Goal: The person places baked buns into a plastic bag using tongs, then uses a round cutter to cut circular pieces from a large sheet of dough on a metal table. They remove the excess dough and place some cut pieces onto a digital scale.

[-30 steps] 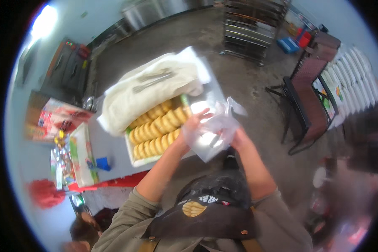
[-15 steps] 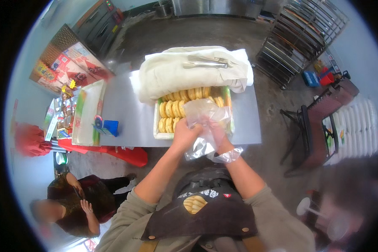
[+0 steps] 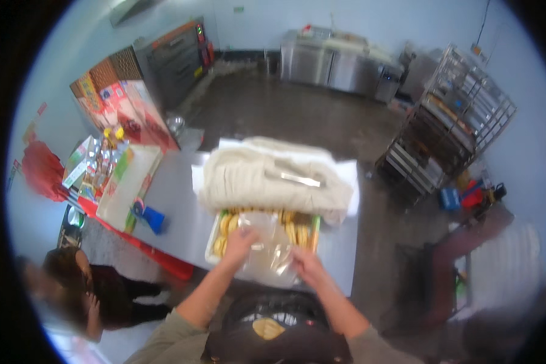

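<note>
Between my hands a clear plastic bag (image 3: 264,252) is spread out, with a hand at each side of it. My left hand (image 3: 242,242) pinches its left side. My right hand (image 3: 307,265) is closed on its right side. Under and beyond the bag stands a shallow tray (image 3: 211,244) with rows of round yellow pastries (image 3: 301,234); the bag hides the middle of them. A folded beige cloth (image 3: 236,179) covers the tray's far part, and metal tongs (image 3: 300,179) lie on top.
The metal table (image 3: 182,188) also bears a pale tray (image 3: 124,191) and a blue holder (image 3: 154,219) at left. A patterned cardboard display (image 3: 118,103) stands behind them. A person (image 3: 112,297) is at lower left. A rack (image 3: 449,121) and a chair (image 3: 437,273) stand at right.
My right hand, earlier inside the crumpled plastic bag, now grips its side. My hands have moved apart and the bag is flattened. The view has tilted up, showing more of the room.
</note>
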`<state>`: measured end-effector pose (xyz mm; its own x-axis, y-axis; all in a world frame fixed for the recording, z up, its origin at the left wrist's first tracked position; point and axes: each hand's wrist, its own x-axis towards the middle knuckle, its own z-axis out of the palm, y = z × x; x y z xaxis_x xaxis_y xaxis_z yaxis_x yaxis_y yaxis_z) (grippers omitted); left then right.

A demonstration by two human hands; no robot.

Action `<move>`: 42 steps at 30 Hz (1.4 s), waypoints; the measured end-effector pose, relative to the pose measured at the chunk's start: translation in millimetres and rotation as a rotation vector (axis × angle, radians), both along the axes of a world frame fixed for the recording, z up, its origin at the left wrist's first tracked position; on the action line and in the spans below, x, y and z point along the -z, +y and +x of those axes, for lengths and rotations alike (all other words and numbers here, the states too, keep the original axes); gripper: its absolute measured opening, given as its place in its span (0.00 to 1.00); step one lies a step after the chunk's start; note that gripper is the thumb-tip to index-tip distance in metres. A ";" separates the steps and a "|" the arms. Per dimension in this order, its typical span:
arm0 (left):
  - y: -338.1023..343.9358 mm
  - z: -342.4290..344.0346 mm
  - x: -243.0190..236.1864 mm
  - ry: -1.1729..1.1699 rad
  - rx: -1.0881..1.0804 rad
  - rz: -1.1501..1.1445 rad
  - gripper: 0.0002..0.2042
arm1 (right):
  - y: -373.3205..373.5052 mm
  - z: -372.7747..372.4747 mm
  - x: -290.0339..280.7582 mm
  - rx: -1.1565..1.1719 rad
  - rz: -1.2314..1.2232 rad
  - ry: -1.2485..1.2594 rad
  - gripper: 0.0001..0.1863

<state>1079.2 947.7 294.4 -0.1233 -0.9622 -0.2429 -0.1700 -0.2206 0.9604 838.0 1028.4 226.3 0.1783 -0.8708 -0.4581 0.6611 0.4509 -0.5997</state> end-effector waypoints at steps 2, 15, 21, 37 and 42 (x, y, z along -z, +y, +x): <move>-10.2 18.2 7.0 0.073 -0.026 0.050 0.13 | -11.6 -9.1 0.2 0.049 -0.062 0.032 0.09; 58.1 29.8 -4.7 0.086 0.131 0.135 0.16 | -13.5 132.5 -62.5 0.287 0.032 0.397 0.20; 45.0 61.9 30.0 0.422 0.010 0.521 0.05 | 19.3 137.2 -32.2 0.325 0.043 1.141 0.30; -39.0 92.2 -17.4 -0.636 0.235 -0.261 0.07 | -47.2 50.1 -119.8 -0.075 -0.148 1.576 0.15; -94.6 119.6 -45.2 -0.342 -0.129 -0.830 0.09 | -68.7 30.1 -194.4 0.463 -0.836 1.306 0.16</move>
<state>1198.8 853.1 339.6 -0.0508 -0.8457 0.5312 -0.4974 0.4827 0.7209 868.1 959.8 420.6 -0.2674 -0.8069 0.5267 -0.4907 -0.3563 -0.7951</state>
